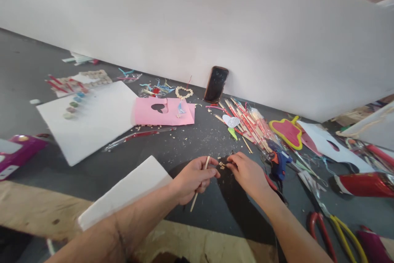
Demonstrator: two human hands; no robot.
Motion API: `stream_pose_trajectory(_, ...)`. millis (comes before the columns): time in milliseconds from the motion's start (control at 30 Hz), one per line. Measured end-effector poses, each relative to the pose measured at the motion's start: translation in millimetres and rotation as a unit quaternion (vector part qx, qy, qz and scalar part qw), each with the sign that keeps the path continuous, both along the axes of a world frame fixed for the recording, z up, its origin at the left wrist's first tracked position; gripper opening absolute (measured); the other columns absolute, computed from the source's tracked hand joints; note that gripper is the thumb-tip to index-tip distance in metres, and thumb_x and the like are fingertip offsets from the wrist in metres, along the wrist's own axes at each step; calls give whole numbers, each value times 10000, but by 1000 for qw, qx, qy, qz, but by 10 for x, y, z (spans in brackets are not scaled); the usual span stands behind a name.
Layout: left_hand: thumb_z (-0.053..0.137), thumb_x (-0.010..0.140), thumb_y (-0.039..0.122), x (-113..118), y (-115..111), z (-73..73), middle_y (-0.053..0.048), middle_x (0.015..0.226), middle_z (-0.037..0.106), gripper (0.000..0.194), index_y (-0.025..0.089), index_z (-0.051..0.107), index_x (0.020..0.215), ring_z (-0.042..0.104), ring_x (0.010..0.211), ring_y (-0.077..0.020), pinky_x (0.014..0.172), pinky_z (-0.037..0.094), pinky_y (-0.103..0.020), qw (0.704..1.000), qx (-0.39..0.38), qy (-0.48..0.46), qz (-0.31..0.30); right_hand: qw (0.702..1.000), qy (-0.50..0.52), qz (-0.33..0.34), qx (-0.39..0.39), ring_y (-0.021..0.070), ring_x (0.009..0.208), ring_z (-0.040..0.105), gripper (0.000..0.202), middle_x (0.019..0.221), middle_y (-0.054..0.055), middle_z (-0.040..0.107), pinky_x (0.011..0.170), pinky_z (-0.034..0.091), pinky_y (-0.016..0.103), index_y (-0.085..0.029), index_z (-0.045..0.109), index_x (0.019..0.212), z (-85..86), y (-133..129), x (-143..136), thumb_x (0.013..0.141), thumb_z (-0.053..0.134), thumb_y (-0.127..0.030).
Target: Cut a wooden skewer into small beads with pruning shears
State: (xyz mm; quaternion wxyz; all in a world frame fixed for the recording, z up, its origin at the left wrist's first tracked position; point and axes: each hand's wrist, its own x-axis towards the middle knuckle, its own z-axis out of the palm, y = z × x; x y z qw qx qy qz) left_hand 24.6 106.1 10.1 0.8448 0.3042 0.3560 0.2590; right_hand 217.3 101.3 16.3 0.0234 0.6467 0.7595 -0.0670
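My left hand [191, 177] is closed around a thin wooden stick [194, 202], which slants between thumb and fingers, its lower end sticking out below the palm. Just to the right, my right hand [248, 172] reaches down to the dark tabletop with thumb and fingertips drawn together. Whatever is between those fingertips is too small to make out. Several short cut wooden pieces [222, 165] lie between the two hands, close to the right fingertips. Behind them sits a heart made of small wooden pieces [184, 92].
Bundled sticks [243, 117] and a blue glue gun [278, 164] lie to the right, with red-and-yellow-handled scissors [320, 203] nearer me. A phone [216, 84] leans on the white wall. Left are a pink paper [144, 111], white board [76, 148] and white slab [123, 193].
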Motion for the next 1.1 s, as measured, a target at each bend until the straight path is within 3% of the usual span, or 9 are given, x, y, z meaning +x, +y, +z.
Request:
stream_pose_trajectory(267,580,756,246,-2,-11,-5,5,749,549,261,165,458,971,271,402,-1,401,92,-186,1000,2,1,1,999,-27,13,17,194,839,550,157,852,74,589,616,366,258,-200,557,778,-31,53,-97,830,445,-103)
stream_pose_trajectory(633,629,718,288,9,-11,4,8,749,553,305,171,470,949,274,399,-2,400,78,-188,1000,-3,2,0,993,66,-31,89,173,764,576,140,787,34,607,686,403,274,-209,495,835,234,72,213,845,367,-155)
stream_pose_trajectory(733,628,717,286,1,-13,0,5,754,554,297,168,476,944,280,405,-1,401,87,-185,1000,0,1,-1,994,77,-13,78,170,751,577,113,761,21,617,667,409,265,-215,526,817,192,54,215,824,423,-170)
stream_pose_trajectory(933,603,737,263,-4,-14,21,2,748,551,255,160,474,931,281,401,0,402,90,-186,1000,-1,6,-7,996,68,23,49,192,885,574,163,898,52,654,776,406,292,-201,603,911,77,67,166,825,472,-158)
stream_pose_trajectory(1100,615,731,274,-1,-12,21,3,750,553,258,159,478,917,271,394,3,398,82,-187,1000,-3,5,-10,997,63,30,40,185,846,578,164,866,50,653,757,406,289,-200,615,874,76,98,111,862,451,-210)
